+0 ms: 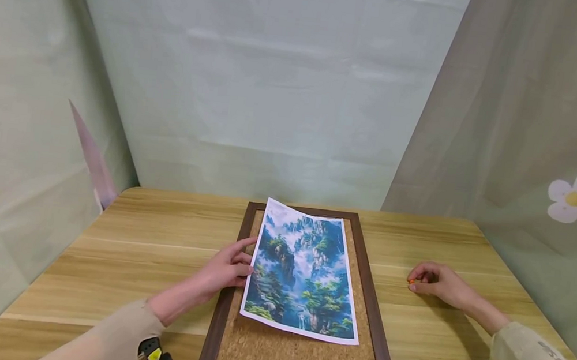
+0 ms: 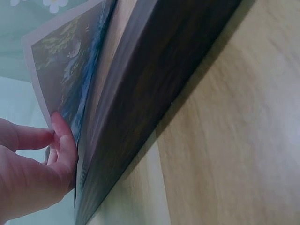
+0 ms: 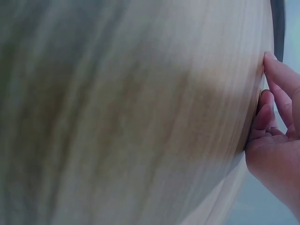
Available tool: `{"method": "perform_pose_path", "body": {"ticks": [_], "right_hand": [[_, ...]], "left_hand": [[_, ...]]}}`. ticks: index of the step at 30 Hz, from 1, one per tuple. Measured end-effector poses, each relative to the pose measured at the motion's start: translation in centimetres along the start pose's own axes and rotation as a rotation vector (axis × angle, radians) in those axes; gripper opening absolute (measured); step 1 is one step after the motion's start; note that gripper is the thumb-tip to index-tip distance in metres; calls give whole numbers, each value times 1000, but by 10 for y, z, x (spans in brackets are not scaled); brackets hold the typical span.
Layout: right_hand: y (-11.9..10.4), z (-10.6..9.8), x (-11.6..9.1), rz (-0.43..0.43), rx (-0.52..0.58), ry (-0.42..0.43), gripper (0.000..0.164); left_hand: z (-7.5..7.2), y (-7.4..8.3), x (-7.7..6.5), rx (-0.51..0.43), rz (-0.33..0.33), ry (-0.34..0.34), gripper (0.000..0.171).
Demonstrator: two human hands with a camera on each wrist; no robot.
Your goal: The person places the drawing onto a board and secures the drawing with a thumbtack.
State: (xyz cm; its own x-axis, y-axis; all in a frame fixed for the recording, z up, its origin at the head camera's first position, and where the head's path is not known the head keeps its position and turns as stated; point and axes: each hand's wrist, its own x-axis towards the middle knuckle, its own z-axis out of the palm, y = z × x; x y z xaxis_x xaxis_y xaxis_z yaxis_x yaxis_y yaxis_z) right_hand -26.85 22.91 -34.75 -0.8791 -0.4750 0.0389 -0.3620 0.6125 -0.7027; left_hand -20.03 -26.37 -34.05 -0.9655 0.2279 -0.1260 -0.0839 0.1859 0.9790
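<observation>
A landscape print (image 1: 305, 274) with a white border lies over a cork board (image 1: 297, 357) in a dark brown frame, its top left corner lifted. My left hand (image 1: 230, 264) pinches the print's left edge between thumb and fingers, above the frame's left side. In the left wrist view the print (image 2: 65, 61) stands up off the board beside the left hand (image 2: 42, 164). Off to the right, my right hand (image 1: 437, 284) pinches a small orange thing (image 1: 411, 281) low over the table; its kind cannot be made out. The right wrist view shows the right hand (image 3: 276, 122) at the wood surface.
The framed board rests on a wood-grain table (image 1: 156, 254). Pale cloth (image 1: 297, 88) hangs behind and at both sides of the table, with a printed flower (image 1: 573, 199) on the right. Each wrist carries a small dark camera.
</observation>
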Motion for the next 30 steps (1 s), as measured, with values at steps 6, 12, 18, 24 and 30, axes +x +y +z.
{"method": "perform_pose_path", "body": {"ticks": [6, 12, 18, 24, 30], "right_hand": [[0, 4, 4, 0, 14, 3, 15], [0, 10, 9, 5, 25, 13, 16], [0, 16, 13, -11, 20, 38, 14], [0, 20, 13, -14, 39, 58, 14], [2, 19, 12, -8, 41, 73, 13]], "left_hand": [[-1, 1, 2, 9, 1, -21, 67], [-2, 2, 2, 34, -10, -33, 68], [-4, 5, 1, 73, -8, -45, 68], [-6, 4, 3, 110, -11, -45, 69], [-8, 4, 5, 143, 1, -56, 71]]}}
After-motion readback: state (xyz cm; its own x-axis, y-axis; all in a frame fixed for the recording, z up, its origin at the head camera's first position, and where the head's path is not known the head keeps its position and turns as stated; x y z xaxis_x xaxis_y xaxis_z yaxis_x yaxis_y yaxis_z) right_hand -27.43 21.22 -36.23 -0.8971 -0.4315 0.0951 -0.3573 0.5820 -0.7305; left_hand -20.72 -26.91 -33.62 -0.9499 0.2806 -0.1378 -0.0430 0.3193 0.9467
